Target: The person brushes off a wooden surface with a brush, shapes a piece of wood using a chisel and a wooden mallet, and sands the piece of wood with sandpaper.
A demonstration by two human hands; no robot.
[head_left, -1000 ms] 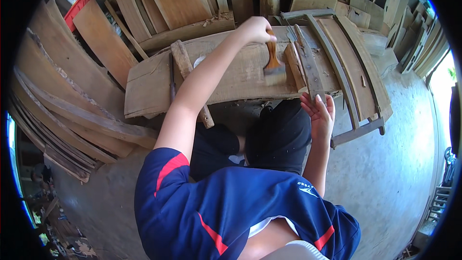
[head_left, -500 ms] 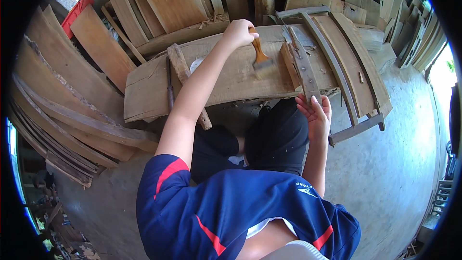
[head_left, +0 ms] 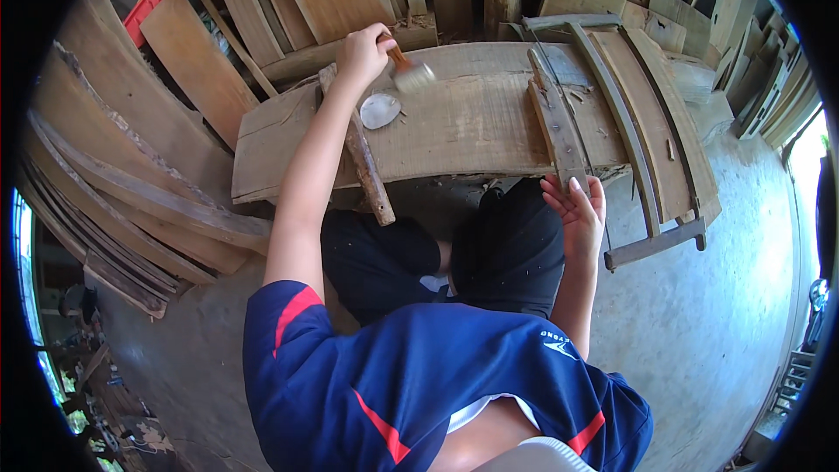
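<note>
Has swung the brush leftward over the wide plank, clamped firmly in the left hand; now near the white dish, well apart from the wood strip, so seemingly between strokes. Pinching the strip's near end in the right hand.

The dark blue shirt carries 1 short line of small white lettering on its chest, toward the right of the head view. Just beneath that line in the view sits 1 white emblem, angular and sharp-pointed, on the same blue cloth. The letters are tiny, and their line slants slightly across the fabric.
</note>
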